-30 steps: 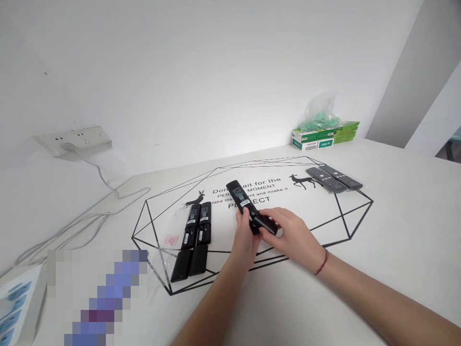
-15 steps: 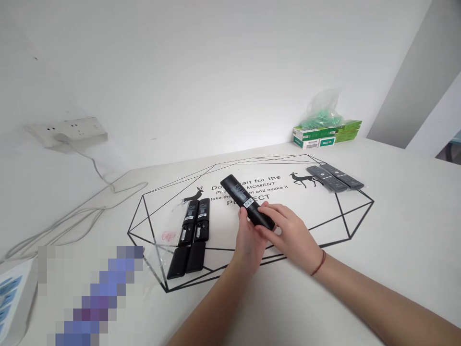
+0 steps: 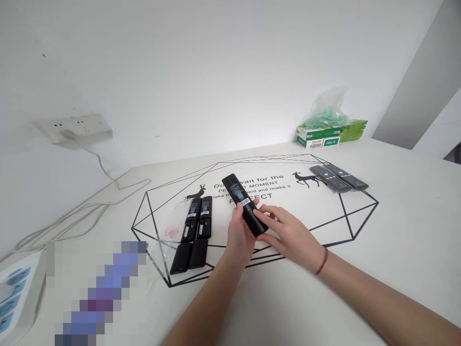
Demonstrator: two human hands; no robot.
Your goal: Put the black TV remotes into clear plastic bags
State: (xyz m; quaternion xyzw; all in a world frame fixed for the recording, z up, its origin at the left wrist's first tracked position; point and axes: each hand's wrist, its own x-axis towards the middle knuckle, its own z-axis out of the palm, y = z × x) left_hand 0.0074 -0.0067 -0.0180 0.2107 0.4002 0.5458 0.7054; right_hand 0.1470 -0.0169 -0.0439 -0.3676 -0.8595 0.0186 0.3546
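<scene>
A black remote control [image 3: 236, 189] is held above the table, its back with the printed label turned up. My left hand [image 3: 240, 238] is closed around its lower part from below. My right hand [image 3: 288, 233] grips the lower end too, with fingers on the battery cover area and the thumb at the bottom edge. To the left lie two black remotes [image 3: 199, 214] side by side, backs up, battery compartments uncovered. Two loose battery covers [image 3: 189, 254] lie just below them. Whether batteries sit inside the held remote is hidden.
Two remotes in clear wrapping [image 3: 338, 178] lie at the right. Green and white boxes [image 3: 319, 134] with a plastic bag [image 3: 327, 108] stand against the wall. At the left are a wall socket [image 3: 75, 129], white cables [image 3: 72, 216] and a power strip [image 3: 18, 298].
The held remote has turned a little more upright and shifted slightly. My right fingers have moved farther over its back near the battery cover. The view has shifted slightly too.
</scene>
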